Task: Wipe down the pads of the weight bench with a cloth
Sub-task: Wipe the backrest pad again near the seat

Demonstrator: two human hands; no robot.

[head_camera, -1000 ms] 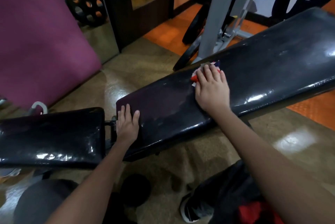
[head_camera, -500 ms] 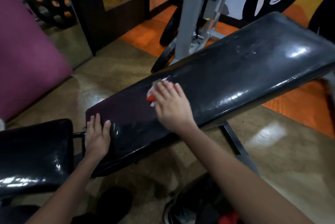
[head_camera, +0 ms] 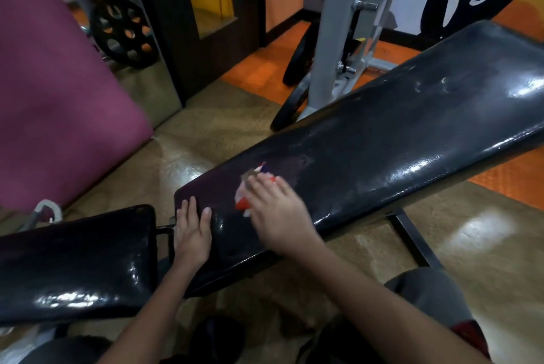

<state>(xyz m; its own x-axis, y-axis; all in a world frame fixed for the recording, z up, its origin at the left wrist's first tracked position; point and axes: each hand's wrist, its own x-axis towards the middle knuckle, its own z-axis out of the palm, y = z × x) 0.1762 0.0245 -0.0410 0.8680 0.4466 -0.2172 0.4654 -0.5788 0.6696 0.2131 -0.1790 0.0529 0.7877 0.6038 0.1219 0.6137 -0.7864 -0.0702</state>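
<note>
The right hand (head_camera: pixel 278 213) lies palm-down on the long back pad (head_camera: pixel 382 154) of the weight bench, its fingers spread flat over a cloth (head_camera: pixel 243 201) and pressing it against the vinyl. The hand is motion-blurred, so whether the thumb hooks any fold of the cloth cannot be told. The cloth is small and bunched, showing white, red and a bit of blue; it peeks out past the fingertips and along the thumb side of the hand, lying near the lower end of the pad.

The back pad is black and glossy. Its long axis runs from just beside the left hand (head_camera: pixel 192 231), away up and to the right of the right hand, with the far end raised, so the pad is inclined.

The left hand rests flat with straight fingers on the low end of that pad, at its near corner, grasping nothing. Just left of this hand, across a narrow gap with a metal bracket (head_camera: pixel 164 229), sits the shorter black seat pad (head_camera: pixel 76 260), lying roughly level.

Beyond the right hand's fingertips stand a grey steel upright (head_camera: pixel 329 40) and weight plates (head_camera: pixel 300 57) on the orange floor (head_camera: pixel 259 69). A purple mat (head_camera: pixel 53 98) leans far off past the left hand.
</note>
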